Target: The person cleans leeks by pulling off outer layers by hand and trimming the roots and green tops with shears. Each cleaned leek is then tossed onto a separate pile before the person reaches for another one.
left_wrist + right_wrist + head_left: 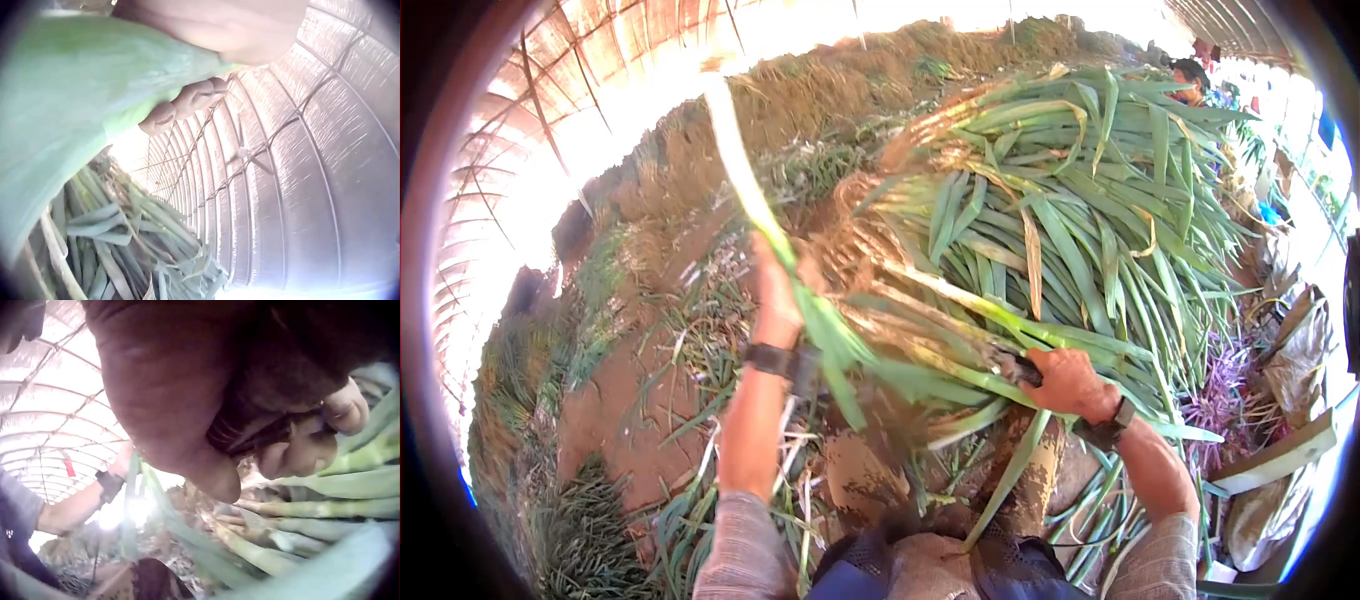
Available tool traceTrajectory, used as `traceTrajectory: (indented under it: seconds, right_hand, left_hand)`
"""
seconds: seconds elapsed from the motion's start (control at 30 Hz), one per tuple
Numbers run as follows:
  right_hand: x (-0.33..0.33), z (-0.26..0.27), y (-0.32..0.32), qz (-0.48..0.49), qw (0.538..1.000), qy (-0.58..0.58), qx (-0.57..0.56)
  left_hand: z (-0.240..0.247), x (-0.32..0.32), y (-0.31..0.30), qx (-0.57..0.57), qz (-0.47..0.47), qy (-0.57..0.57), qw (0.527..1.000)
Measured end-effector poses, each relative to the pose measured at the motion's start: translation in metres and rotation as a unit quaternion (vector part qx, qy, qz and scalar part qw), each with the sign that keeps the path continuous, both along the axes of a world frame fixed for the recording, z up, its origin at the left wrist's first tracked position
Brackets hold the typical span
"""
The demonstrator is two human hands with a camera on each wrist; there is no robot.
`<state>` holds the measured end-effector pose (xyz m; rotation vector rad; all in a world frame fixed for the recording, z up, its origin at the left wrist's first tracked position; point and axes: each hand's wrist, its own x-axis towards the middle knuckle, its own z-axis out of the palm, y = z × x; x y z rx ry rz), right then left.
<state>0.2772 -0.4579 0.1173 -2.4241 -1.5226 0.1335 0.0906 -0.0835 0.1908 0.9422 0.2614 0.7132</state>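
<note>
My left hand (775, 290) grips a long leek (745, 185), its white end pointing up and away and its green leaves (830, 335) hanging toward me. Curled fingers (197, 100) show beside its broad green part in the left wrist view. To the right, my right hand (1070, 384) holds a small dark object (1027, 371) over the near side of a big leek pile (1050, 225). The right wrist view shows curled fingers (300, 450) around it; I cannot tell what the object is. Leek stalks (300, 509) lie just below that hand.
Trimmed leaves (670, 540) litter the brown ground (630, 410) at left. Heaped greenery (800, 90) runs along the back. A person (1190, 80) is at the far right. Purple strands (1220, 375), crumpled sheeting (1295, 350) and a pale board (1275, 455) lie at right.
</note>
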Motion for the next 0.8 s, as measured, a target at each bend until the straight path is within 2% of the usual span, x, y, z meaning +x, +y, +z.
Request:
traceTrajectory:
  seconds: [0.07,0.13,0.2,0.27,0.33,0.37,0.4,0.43,0.47,0.5,0.53,0.57,0.63,0.67,0.7,0.73,0.77,0.8]
  right_hand:
    - [0.012,-0.016,-0.027,-0.007,0.999,-0.025,-0.024]
    - [0.013,-0.014,-0.047,-0.002,0.998,-0.006,-0.055]
    - [0.009,-0.006,-0.062,0.001,0.997,-0.005,-0.082]
    - [0.009,-0.008,-0.076,0.000,0.994,-0.004,-0.109]
    - [0.013,-0.015,-0.088,0.016,0.997,-0.001,-0.077]
    - [0.013,-0.013,-0.089,0.018,0.997,-0.001,-0.081]
    - [0.014,-0.008,-0.091,0.016,0.995,0.017,-0.101]
    - [0.014,-0.004,-0.092,0.013,0.992,0.035,-0.120]
    - [0.013,0.000,-0.092,0.014,0.992,0.036,-0.124]
    - [0.012,0.004,-0.091,0.017,0.991,0.037,-0.127]
    - [0.012,0.007,-0.090,0.018,0.991,0.038,-0.130]
    - [0.012,0.009,-0.090,0.019,0.990,0.039,-0.132]
    - [0.015,0.013,-0.088,0.042,0.992,0.026,-0.113]
    - [0.017,0.016,-0.085,0.047,0.992,0.024,-0.117]
    - [0.020,0.019,-0.082,0.033,0.984,0.041,-0.169]
    - [0.022,0.022,-0.082,0.015,0.974,0.056,-0.220]
    - [0.025,0.020,-0.088,0.023,0.978,0.053,-0.202]
    - [0.026,0.032,-0.101,0.006,0.976,0.045,-0.211]
  left_hand:
    - [0.010,-0.030,0.030,0.021,0.034,-0.022,0.999]
    - [0.017,-0.063,0.061,0.020,0.120,-0.003,0.993]
    - [0.018,-0.100,0.095,0.066,0.190,0.030,0.979]
    - [0.018,-0.133,0.122,0.076,0.308,0.069,0.946]
    - [-0.002,-0.190,0.172,0.200,0.347,0.106,0.910]
    - [-0.010,-0.222,0.206,0.196,0.348,0.109,0.910]
    - [-0.017,-0.250,0.241,0.242,0.462,0.285,0.804]
    - [-0.023,-0.262,0.256,0.275,0.548,0.445,0.652]
    - [-0.032,-0.266,0.252,0.273,0.547,0.448,0.652]
    - [-0.042,-0.274,0.243,0.418,0.525,0.561,0.485]
    - [-0.050,-0.276,0.233,0.540,0.468,0.638,0.288]
    - [-0.069,-0.264,0.224,0.556,0.503,0.443,0.491]
    - [-0.080,-0.197,0.107,0.544,0.271,0.322,0.726]
    - [-0.083,-0.161,0.042,0.484,0.150,0.277,0.816]
    - [-0.087,-0.122,-0.013,0.423,-0.007,0.237,0.875]
    - [-0.140,-0.092,-0.038,0.165,-0.056,0.253,0.952]
    - [-0.149,-0.060,-0.074,0.113,-0.090,0.303,0.942]
    - [-0.204,-0.010,-0.103,-0.032,-0.142,0.278,0.949]
